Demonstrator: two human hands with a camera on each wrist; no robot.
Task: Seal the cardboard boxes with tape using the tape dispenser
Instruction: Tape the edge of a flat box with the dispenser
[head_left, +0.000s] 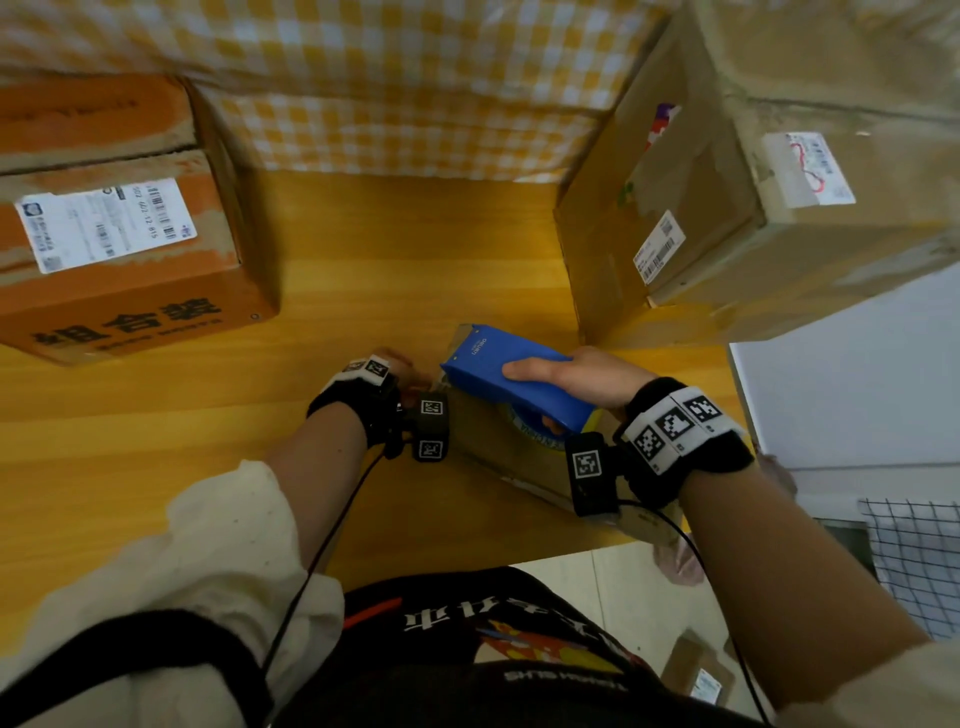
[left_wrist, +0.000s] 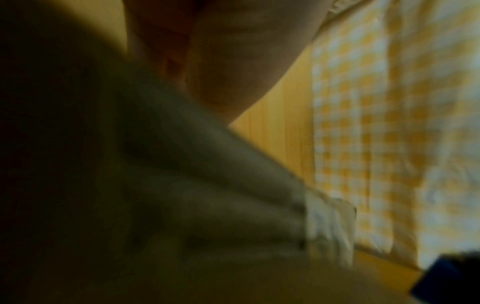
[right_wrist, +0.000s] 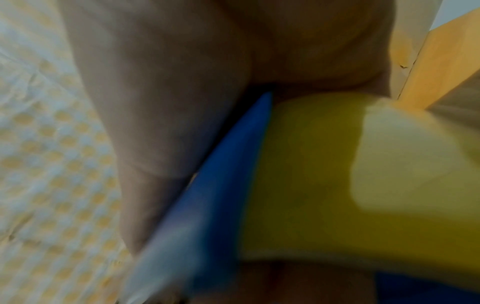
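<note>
Right hand (head_left: 582, 382) curled, thumb laid flat on top, gripping. Left hand (head_left: 395, 371) low just beside it, fingers hidden. Both forearms reach forward.

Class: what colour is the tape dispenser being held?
Blue; the tape dispenser in the right hand shows best in the head view.

Your bench (head_left: 405, 270) is wood with a smooth, lightly glossy yellow grain. The tape dispenser (head_left: 511, 376) in your right hand (head_left: 587, 376) is smooth blue plastic with a dull sheen. The orange box (head_left: 130, 306) is printed cardboard with a rough, torn top layer and a white paper label (head_left: 104, 223). The brown boxes (head_left: 691, 218) are matt cardboard with shiny tape strips. The checked cloth (head_left: 389, 93) behind looks soft and matt. Your wrist bands (head_left: 675, 431) are black fabric.
</note>
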